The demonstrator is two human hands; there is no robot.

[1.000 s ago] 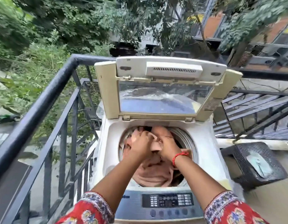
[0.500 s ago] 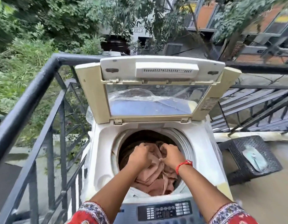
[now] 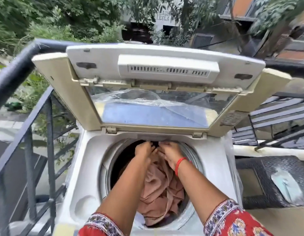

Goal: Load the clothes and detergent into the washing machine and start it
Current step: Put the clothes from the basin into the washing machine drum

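Two hands were deep in one open washing machine, working one bundle of pink clothes.

The left hand and right hand met at the drum's far edge, fingers curled into the cloth, which filled the drum's right and near side; dark open room lay at its left. One lid stood raised beyond. One railing ran close left, one dark stool right.

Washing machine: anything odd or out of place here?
One thing: crumpled clear plastic sheet lies behind the raised lid. Otherwise ordinary: pink clothes lie in the drum, no spill.
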